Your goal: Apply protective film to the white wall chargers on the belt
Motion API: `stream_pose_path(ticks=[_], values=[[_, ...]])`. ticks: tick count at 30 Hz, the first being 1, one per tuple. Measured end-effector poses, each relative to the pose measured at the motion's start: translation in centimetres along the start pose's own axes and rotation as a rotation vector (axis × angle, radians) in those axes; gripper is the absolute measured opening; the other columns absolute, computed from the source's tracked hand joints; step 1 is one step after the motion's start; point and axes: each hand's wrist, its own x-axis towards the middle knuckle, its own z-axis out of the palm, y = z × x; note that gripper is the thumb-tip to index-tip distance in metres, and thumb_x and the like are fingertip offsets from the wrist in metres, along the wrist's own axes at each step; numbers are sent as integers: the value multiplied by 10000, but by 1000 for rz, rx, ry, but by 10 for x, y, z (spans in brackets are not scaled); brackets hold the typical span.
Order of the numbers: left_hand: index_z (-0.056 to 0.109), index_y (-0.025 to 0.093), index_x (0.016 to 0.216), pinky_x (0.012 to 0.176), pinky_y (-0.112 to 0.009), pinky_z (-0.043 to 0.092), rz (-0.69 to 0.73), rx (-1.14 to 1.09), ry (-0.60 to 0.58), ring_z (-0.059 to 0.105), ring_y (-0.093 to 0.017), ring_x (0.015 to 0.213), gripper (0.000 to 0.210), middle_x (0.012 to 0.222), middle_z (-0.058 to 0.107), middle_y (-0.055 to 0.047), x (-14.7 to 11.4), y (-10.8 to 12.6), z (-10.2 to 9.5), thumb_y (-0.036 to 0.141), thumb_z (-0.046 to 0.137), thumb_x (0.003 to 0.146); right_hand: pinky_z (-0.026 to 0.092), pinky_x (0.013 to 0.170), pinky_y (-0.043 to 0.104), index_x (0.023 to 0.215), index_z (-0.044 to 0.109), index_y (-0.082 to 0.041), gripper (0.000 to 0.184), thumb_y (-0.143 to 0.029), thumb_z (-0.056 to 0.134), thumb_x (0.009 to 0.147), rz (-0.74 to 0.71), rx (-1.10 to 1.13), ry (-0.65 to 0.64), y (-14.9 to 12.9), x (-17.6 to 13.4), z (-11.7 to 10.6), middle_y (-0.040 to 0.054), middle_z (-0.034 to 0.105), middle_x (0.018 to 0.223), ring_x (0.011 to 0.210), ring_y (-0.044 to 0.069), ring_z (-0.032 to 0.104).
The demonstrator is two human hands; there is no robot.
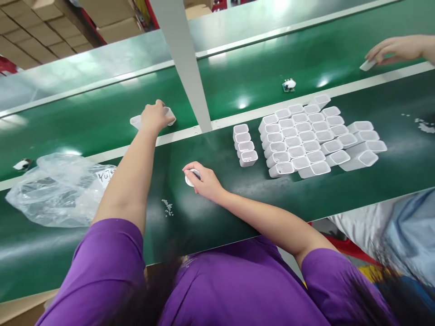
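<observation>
My left hand (pixel 154 117) reaches out over the far green strip, fingers closed round a white plastic housing (pixel 136 121). Parts of it show on either side of the hand; whether it is one piece or two I cannot tell. Nearer to me, just above the dark green tabletop, my right hand (pixel 206 182) is closed on a small round white part (pixel 189 179), its inner side partly hidden by the fingers. A scatter of tiny clear pieces (pixel 167 207) lies to the left of that hand. A short row of open white housings (pixel 248 158) stands to its right.
A big block of white housings (pixel 299 136) fills the right side. A clear plastic bag (pixel 54 194) lies at left. A white post (pixel 185 59) rises between my hands. Small circuit boards (pixel 288 85) sit on the far strip. Another person's hand (pixel 396 50) holds a white piece.
</observation>
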Motion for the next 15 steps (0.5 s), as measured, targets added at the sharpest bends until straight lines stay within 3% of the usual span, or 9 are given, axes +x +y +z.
stream_pose_path(ticks=[3,5,7,9,10,12,15], values=[[568,177,919,1068,-522,289,-112,387,150,366,-339,1289,315,1166,604,-109,-24,32,5,397,729,762,435,704,206,949,617,-208,161,-318,502,974,-28,-19,-5,0,1,1,-26,647,858,736,102,599],[561,194,797,1007,-485,352,-68,435,134,481,-316,1178,183,1030,624,-92,-50,65,8,357,609,866,427,738,206,912,621,-198,147,-284,515,967,-52,-42,-21,1,1,2,-19,657,878,766,103,587],[572,197,742,904,-441,412,-4,373,24,586,-270,959,229,851,625,-61,-74,97,16,366,567,897,418,752,207,893,620,-188,131,-261,534,958,-78,-68,-40,1,2,4,-16,660,877,769,103,574],[645,196,857,866,-403,449,119,296,-110,618,-239,899,178,911,666,-49,-87,122,29,364,589,884,410,763,211,886,617,-179,115,-243,547,951,-103,-92,-50,2,3,4,-9,665,878,782,109,577],[669,202,972,892,-395,461,205,258,-177,626,-243,965,171,1023,683,-55,-87,131,38,322,592,877,407,765,214,884,615,-176,108,-234,550,947,-112,-104,-51,2,3,4,-5,667,880,791,114,582],[642,226,1201,1000,-394,452,383,206,-310,573,-259,1201,365,1291,630,-67,-79,142,58,182,567,846,403,759,220,879,615,-172,104,-219,547,941,-115,-130,-50,2,4,4,1,671,877,792,122,588],[576,283,1350,1110,-405,408,573,213,-555,427,-255,1408,666,1515,480,-32,-54,146,83,17,507,743,408,744,222,860,617,-173,115,-198,532,934,-106,-156,-46,2,4,3,5,677,874,785,130,596]])
